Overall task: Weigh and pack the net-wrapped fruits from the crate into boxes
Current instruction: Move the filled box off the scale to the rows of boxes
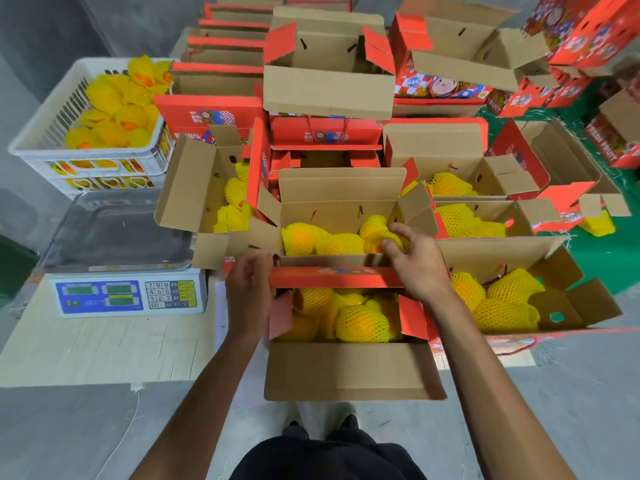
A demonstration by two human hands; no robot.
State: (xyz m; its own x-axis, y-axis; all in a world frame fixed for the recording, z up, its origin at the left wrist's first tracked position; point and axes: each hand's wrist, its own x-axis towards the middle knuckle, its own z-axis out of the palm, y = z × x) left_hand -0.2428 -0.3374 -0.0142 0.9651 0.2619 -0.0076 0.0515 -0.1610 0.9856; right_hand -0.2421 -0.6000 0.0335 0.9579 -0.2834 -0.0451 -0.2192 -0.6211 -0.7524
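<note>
An open cardboard box (pixel 332 202) in the middle holds a few yellow net-wrapped fruits (pixel 311 239). My right hand (pixel 415 261) reaches into its right end, fingers closed around one net-wrapped fruit (pixel 375 242) that rests among the others. My left hand (pixel 247 289) hovers by the box's left front corner, fingers curled and apart, holding nothing. Just in front, a nearer box (pixel 353 370) is full of netted fruits. The white plastic crate (pixel 45 133) at the far left holds several more netted fruits (pixel 114 109).
A digital scale (pixel 128 296) with a steel pan (pixel 114 230) stands on a wooden board at left, below the crate. Open boxes with fruit surround the middle one on the left (pixel 187 188) and right (pixel 571 289). Empty red boxes are stacked behind (pixel 329 88).
</note>
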